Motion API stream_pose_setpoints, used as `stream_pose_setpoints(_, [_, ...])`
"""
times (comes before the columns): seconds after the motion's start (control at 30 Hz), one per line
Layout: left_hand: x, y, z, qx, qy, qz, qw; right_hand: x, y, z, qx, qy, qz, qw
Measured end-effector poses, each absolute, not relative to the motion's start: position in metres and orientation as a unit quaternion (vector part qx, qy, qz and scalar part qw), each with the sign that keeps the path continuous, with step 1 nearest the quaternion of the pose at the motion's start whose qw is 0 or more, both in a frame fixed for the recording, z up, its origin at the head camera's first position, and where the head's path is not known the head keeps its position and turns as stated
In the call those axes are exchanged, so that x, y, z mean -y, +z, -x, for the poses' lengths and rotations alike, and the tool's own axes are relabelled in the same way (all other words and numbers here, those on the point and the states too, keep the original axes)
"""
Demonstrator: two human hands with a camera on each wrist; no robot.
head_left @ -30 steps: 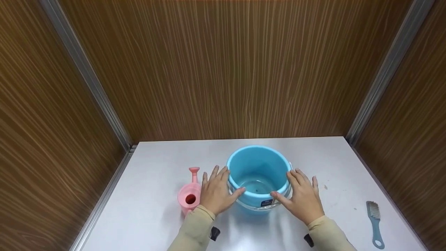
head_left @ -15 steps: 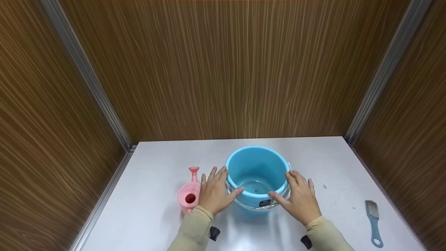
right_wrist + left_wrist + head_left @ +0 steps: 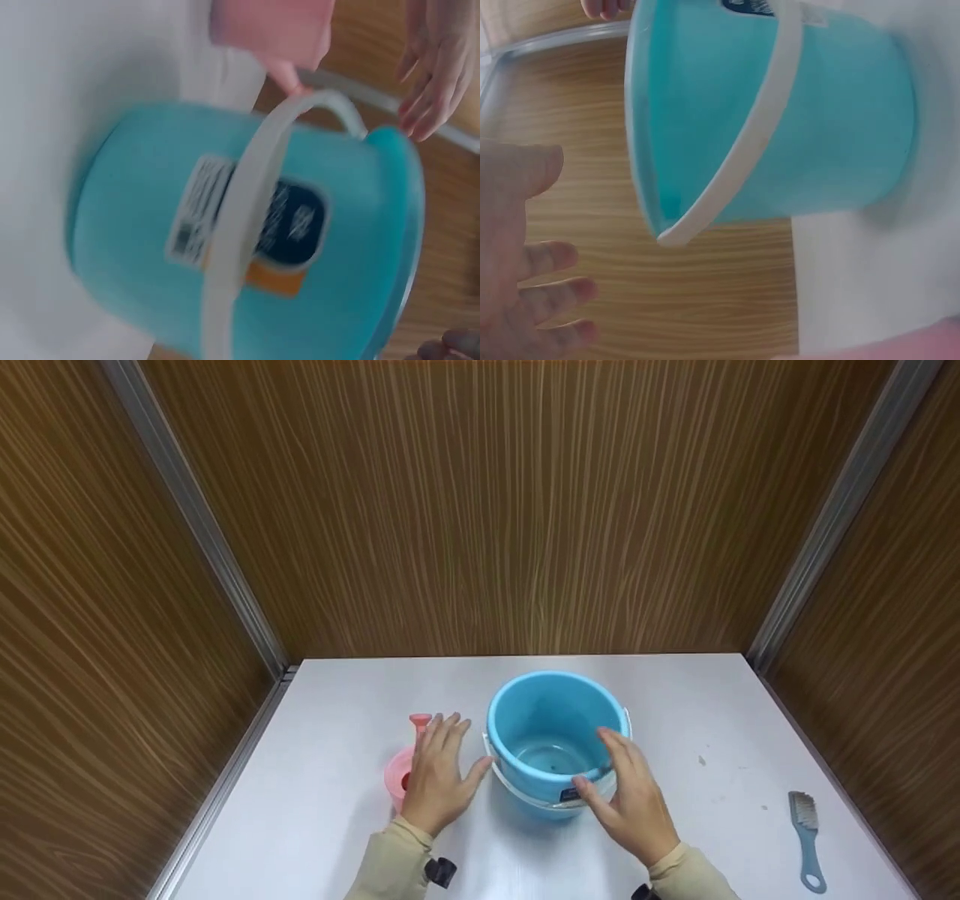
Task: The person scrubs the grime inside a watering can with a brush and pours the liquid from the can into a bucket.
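Observation:
A light-blue bucket (image 3: 536,787) stands upright on the white table. Its white handle (image 3: 742,146) hangs down along the side, and a dark label (image 3: 294,225) is stuck on the wall. To the left of the bucket is my left hand (image 3: 436,780), fingers spread and apart from it; this hand partly hides a pink watering can (image 3: 396,776). My right hand (image 3: 634,806) is at the bucket's near right rim, thumb and fingers apart and holding nothing. In the right wrist view its fingertips (image 3: 457,343) show at the lower corner, off the rim.
A grey-blue brush (image 3: 808,847) lies at the table's right side. Wood-grain panels (image 3: 480,510) enclose the table (image 3: 337,697) at the back and both sides. Small marks (image 3: 702,760) dot the tabletop right of the bucket.
Both hands were at the bucket's rim before. My left hand has come off it and moved left over the watering can; my right hand has shifted slightly. The bucket stays in place.

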State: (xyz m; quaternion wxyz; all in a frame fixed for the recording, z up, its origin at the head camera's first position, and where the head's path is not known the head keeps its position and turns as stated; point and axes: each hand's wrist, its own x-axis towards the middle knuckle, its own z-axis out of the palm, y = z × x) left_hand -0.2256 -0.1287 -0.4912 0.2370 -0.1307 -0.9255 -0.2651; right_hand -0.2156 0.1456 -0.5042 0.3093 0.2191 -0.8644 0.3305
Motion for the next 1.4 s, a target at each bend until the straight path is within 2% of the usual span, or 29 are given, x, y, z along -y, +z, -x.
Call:
stream_pose_setpoints(0.2, [0.158,-0.485,0.22,0.903,-0.301,0.118,0.284,-0.114,-0.49,0.204,0.82,0.395,-0.31,0.275])
stream_pose_setpoints(0.37, [0.184,-0.489,0.212,0.897,-0.332,0.066,0.285,-0.088,-0.486,0.202,0.797,0.46,-0.346,0.185])
stream_pose_setpoints(0.57, [0.211,-0.506,0.206,0.897,-0.359,-0.003,0.258,-0.056,-0.49,0.208,0.806,0.491,-0.325,0.058])
stream_pose_setpoints(0.87, [0.234,-0.537,0.2,0.9,-0.382,-0.063,0.202,-0.018,-0.503,0.221,0.788,0.558,-0.247,-0.087])
stream_pose_setpoints(1.17, [0.241,-0.555,0.197,0.896,-0.413,-0.092,0.134,0.01,-0.517,0.235,0.821,0.538,-0.148,-0.125])
stream_pose_setpoints(1.4, [0.241,-0.565,0.195,0.901,-0.415,-0.115,0.061,0.026,-0.524,0.247,0.806,0.566,-0.081,-0.15])
